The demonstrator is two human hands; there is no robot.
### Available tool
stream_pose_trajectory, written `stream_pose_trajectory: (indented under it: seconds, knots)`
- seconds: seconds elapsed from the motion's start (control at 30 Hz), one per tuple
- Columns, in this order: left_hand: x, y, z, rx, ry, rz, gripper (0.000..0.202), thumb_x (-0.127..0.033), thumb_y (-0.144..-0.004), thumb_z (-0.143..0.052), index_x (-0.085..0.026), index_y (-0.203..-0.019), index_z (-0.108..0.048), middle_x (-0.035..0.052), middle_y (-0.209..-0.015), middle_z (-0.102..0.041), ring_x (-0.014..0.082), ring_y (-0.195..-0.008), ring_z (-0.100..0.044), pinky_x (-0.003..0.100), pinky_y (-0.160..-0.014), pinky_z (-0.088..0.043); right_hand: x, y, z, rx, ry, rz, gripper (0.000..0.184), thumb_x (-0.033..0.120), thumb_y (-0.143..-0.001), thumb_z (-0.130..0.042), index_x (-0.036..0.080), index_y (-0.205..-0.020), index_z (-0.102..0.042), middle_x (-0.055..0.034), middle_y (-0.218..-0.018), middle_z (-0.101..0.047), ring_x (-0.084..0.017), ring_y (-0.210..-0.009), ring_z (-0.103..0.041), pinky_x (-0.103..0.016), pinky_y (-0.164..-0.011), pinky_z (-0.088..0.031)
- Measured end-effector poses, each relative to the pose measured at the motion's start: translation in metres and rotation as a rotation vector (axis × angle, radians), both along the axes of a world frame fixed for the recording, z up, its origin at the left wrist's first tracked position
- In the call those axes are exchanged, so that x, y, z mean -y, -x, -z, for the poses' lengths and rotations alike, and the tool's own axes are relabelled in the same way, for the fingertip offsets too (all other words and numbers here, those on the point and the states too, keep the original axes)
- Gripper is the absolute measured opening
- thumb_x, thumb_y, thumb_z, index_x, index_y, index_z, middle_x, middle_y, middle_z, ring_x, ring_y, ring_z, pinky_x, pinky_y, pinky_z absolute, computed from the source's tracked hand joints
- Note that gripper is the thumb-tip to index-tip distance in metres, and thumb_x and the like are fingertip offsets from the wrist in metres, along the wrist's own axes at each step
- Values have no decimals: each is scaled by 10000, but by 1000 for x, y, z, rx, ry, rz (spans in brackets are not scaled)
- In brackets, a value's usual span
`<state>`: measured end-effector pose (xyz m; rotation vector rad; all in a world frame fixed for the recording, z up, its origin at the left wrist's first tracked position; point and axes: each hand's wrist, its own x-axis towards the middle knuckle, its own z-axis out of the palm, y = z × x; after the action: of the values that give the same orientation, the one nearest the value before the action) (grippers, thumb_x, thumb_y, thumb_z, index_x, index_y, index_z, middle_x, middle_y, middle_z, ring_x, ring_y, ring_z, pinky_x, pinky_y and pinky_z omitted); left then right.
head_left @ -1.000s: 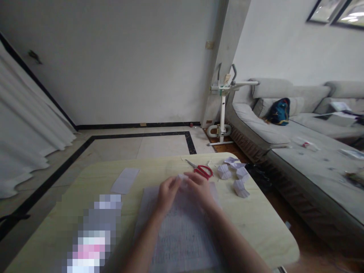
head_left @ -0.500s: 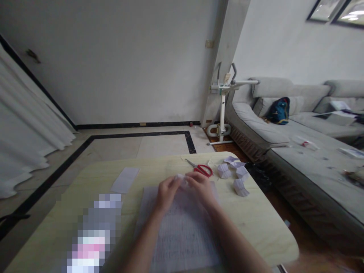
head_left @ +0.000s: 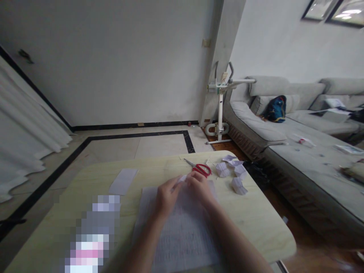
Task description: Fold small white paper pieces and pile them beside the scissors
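My left hand [head_left: 166, 195] and my right hand [head_left: 200, 188] meet over a large printed sheet [head_left: 182, 235] on a pale wooden table [head_left: 256, 220]. Both pinch a small white folded paper piece [head_left: 182, 178] between their fingertips. Red-handled scissors [head_left: 200, 168] lie just beyond my right hand. Several folded white paper pieces [head_left: 234, 176] sit to the right of the scissors. A blank paper strip [head_left: 123, 181] lies to the left.
A pixelated blurred object [head_left: 91, 235] stands at the table's front left. A grey sofa [head_left: 298, 144] with a blue bag [head_left: 274, 109] runs along the right. A white exercise machine [head_left: 220, 110] stands by the wall corner. White curtains [head_left: 25, 129] hang at left.
My hands stay together on the small paper piece, with the fingers shifting slightly. The view has drifted a little to the right.
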<state>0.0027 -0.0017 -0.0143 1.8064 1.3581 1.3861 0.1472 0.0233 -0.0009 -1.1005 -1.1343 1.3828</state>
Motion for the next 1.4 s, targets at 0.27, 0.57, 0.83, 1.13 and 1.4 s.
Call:
stream_pose_trajectory:
  seconds: [0.27, 0.57, 0.83, 1.13, 1.4]
  knots:
    - [1, -1, 0, -89, -44, 49, 248, -209, -847, -534, -194, -1059, -662, 69, -998, -703, 191, -916, -651, 290, -829, -506, -1, -1, 2, -7, -8, -15, 64, 188, -664, -543, 214, -607, -552, 8, -563, -503, -137, -521, -450, -255, -483, -322]
    - [-1, 0, 2, -140, -92, 120, 297, -161, -852, -506, -198, -1119, -633, 64, -1059, -685, 189, -978, -634, 310, -880, -495, -2, -3, 7, 61, -63, -20, 73, 191, -694, -537, 212, -623, -543, 7, -594, -511, -141, -564, -467, -249, -509, -358]
    - [-1, 1, 2, -149, -89, 122, 278, -167, -864, -490, -202, -1097, -637, 63, -1054, -684, 182, -983, -627, 313, -883, -492, -1, -5, 1, 238, -183, -6, 79, 202, -710, -534, 185, -635, -549, 6, -625, -523, -132, -609, -480, -225, -540, -365]
    - [1, -1, 0, -112, -39, 88, 256, -211, -869, -488, -193, -1065, -653, 74, -1035, -689, 200, -973, -622, 326, -888, -464, 1, -3, -2, 255, -191, 76, 126, 149, -680, -490, 179, -559, -506, 19, -576, -499, -124, -577, -468, -230, -545, -361]
    - [1, -5, -19, 357, 279, 77, 294, -365, -827, -547, -131, -971, -653, 55, -850, -695, 172, -746, -640, 237, -652, -503, 1, -5, -7, 186, -234, -35, 149, 272, -757, -589, 192, -845, -679, -44, -836, -666, -191, -801, -598, -307, -739, -453]
